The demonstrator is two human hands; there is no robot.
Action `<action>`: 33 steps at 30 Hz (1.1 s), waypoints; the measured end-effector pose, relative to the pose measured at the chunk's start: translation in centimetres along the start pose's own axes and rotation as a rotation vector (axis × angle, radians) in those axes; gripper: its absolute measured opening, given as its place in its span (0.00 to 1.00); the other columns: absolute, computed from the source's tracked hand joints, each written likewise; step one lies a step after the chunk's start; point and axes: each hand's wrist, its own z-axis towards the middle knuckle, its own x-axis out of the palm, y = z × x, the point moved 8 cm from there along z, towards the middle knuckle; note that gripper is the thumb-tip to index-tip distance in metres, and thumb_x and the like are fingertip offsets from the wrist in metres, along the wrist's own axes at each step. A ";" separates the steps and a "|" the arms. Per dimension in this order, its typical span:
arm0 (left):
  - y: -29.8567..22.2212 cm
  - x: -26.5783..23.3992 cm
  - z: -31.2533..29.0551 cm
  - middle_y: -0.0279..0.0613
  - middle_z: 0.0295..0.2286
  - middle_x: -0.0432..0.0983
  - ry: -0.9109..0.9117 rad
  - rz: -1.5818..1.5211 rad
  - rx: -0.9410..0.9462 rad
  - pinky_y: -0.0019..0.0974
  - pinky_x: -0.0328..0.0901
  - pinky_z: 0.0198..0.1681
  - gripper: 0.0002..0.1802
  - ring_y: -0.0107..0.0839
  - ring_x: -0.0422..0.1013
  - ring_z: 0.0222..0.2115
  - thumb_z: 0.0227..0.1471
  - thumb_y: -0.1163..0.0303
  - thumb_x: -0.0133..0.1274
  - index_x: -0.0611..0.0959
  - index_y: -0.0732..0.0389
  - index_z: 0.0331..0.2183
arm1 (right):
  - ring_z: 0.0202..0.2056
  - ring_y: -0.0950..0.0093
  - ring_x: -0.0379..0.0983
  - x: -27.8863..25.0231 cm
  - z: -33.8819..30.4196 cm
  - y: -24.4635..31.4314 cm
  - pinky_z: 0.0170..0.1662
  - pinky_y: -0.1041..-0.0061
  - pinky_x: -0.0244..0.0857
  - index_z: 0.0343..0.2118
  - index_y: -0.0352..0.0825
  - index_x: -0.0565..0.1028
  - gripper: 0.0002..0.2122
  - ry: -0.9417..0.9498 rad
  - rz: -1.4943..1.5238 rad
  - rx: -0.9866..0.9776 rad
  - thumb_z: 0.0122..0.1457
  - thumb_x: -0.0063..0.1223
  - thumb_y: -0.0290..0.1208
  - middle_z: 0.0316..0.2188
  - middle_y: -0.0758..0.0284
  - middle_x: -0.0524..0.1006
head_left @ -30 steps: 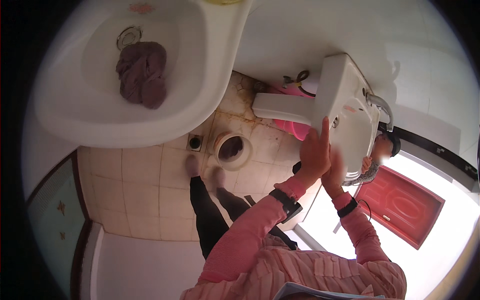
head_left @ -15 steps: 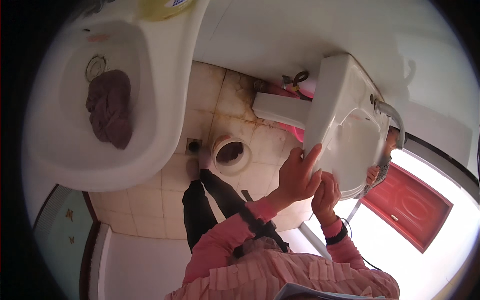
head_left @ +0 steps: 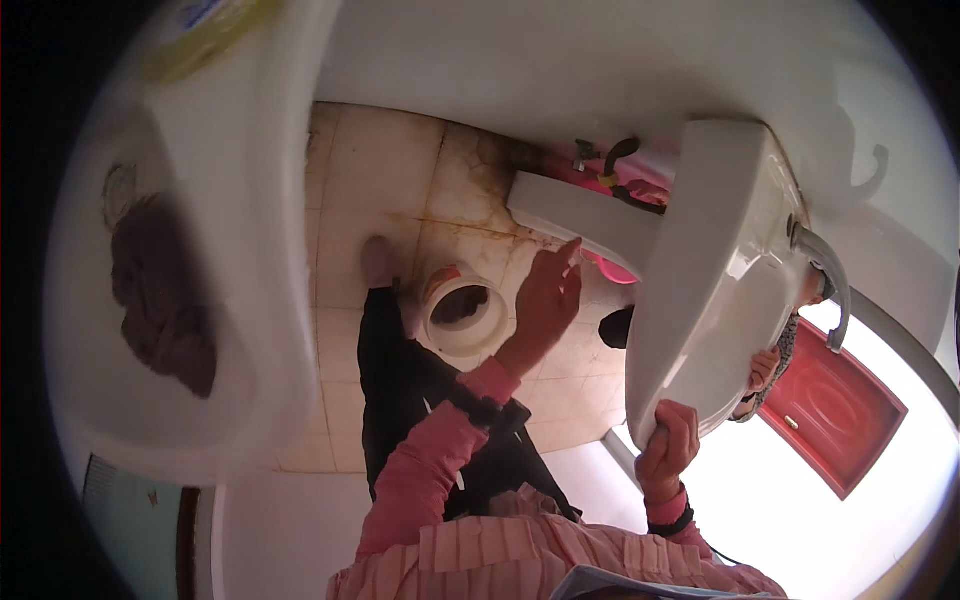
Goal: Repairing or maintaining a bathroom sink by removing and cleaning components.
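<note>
**Two hands on a loose washbasin over a stained tile floor**

So the white washbasin (head_left: 720, 300) was off its mount and tilted up on edge, bowl side turned away, sitting to the right of the frame above the floor. The right hand (head_left: 668, 445) had its grip clamped on the lower rim, fingers curled around the edge, which looked like the spot taking the weight. The left hand (head_left: 545, 300) was open, fingers spread apart, hovering just beside the white pedestal piece (head_left: 585, 222) that stuck out from under the basin. I couldn't tell if it was actually touching. My guess is it was there to steady things.

The basin looked glossy and clean, with a chrome faucet (head_left: 825, 275) curving off its far side.

Below, the tile floor (head_left: 400, 190) was brown-stained, with a white-ringed drain opening (head_left: 462, 310). Another basin (head_left: 200, 300) with a dark cloth (head_left: 165, 300) sat on the left.
</note>
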 end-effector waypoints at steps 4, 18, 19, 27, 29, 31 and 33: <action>2.8 1.5 3.9 0.45 0.27 0.65 0.024 0.208 0.202 0.39 0.63 0.29 0.20 0.40 0.66 0.27 0.44 0.75 0.45 0.71 0.56 0.44 | 0.26 0.64 0.67 0.3 -0.2 -0.1 0.31 0.69 0.62 0.28 0.27 0.68 0.08 -0.006 0.010 0.037 0.45 0.35 0.18 0.25 0.56 0.71; 8.1 7.7 5.5 0.46 0.29 0.65 0.260 0.205 0.194 0.38 0.62 0.34 0.27 0.41 0.64 0.31 0.42 0.80 0.45 0.67 0.56 0.48 | 0.24 0.65 0.69 0.2 -0.3 -0.9 0.25 0.71 0.63 0.25 0.32 0.70 0.07 0.073 -0.051 0.133 0.41 0.41 0.21 0.25 0.61 0.72; 8.3 7.8 5.6 0.46 0.29 0.65 0.249 0.190 0.203 0.38 0.62 0.35 0.28 0.41 0.64 0.32 0.41 0.81 0.45 0.66 0.56 0.48 | 0.24 0.65 0.69 0.2 -0.3 -0.8 0.25 0.70 0.63 0.26 0.33 0.70 0.07 0.062 -0.040 0.138 0.40 0.41 0.20 0.25 0.61 0.72; 9.6 8.9 8.2 0.47 0.29 0.63 0.214 0.169 0.236 0.41 0.62 0.34 0.28 0.43 0.64 0.32 0.42 0.80 0.44 0.65 0.55 0.48 | 0.24 0.64 0.69 0.6 -1.5 -1.6 0.25 0.70 0.63 0.25 0.33 0.69 0.07 0.012 -0.091 0.129 0.41 0.42 0.19 0.25 0.61 0.72; 10.5 9.3 8.3 0.47 0.29 0.63 0.218 0.173 0.239 0.41 0.62 0.35 0.28 0.44 0.63 0.32 0.42 0.80 0.44 0.66 0.55 0.48 | 0.25 0.64 0.70 0.3 -5.4 -1.8 0.26 0.69 0.64 0.25 0.34 0.69 0.06 -0.091 -0.247 -0.115 0.42 0.45 0.20 0.26 0.62 0.72; 11.4 9.5 8.7 0.47 0.29 0.63 0.223 0.152 0.236 0.41 0.62 0.34 0.27 0.44 0.63 0.32 0.41 0.80 0.44 0.66 0.55 0.48 | 0.26 0.63 0.70 0.6 -4.6 -1.4 0.27 0.69 0.64 0.25 0.34 0.69 0.05 0.001 -0.254 -0.034 0.42 0.46 0.20 0.27 0.62 0.72; 11.8 10.3 8.4 0.47 0.29 0.64 0.246 0.133 0.203 0.41 0.62 0.34 0.27 0.44 0.64 0.32 0.41 0.80 0.44 0.66 0.55 0.47 | 0.28 0.62 0.71 0.4 -4.2 -1.6 0.28 0.68 0.65 0.26 0.34 0.69 0.05 0.112 -0.248 0.131 0.44 0.48 0.22 0.30 0.61 0.72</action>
